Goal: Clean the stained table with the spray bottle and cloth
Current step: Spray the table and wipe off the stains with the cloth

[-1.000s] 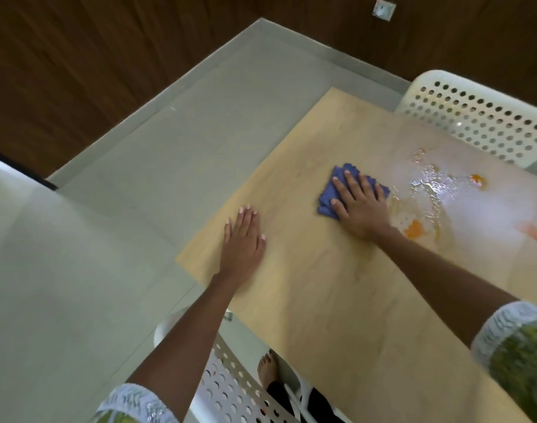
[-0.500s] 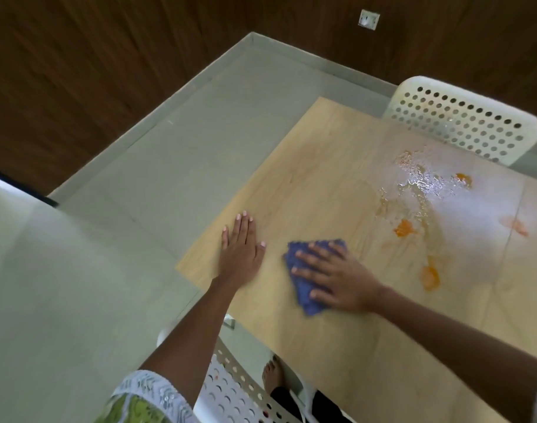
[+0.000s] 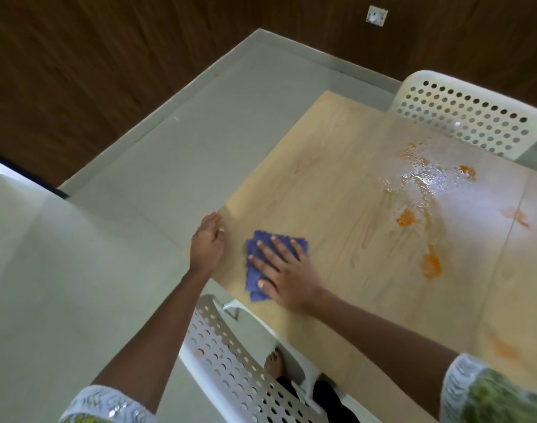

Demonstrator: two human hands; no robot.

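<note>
Table (image 3: 337, 190) cleaning could slip in a few ways from here. At the near left corner the left hand (image 3: 206, 244) lies flat along the edge, fingers (image 3: 210, 221) straight and together, holding nothing; it looks like a brace, and being so close to the rim it could slide off if weight goes on it. Just beside it, apart from it, the right hand (image 3: 287, 274) presses the blue cloth (image 3: 256, 277) flat on the wood, fingers spread wide and straight, thumb on the cloth's near part, nothing gripped. The cloth sits close to the near edge, so a stroke toward the person could push it off onto the white chair (image 3: 230, 361) below. Further right, well apart from the cloth, lie the wet patch (image 3: 426, 178) and the orange stains (image 3: 430, 264); a cloth dragged through them could smear orange over the bare wood. No spray bottle is in view.
</note>
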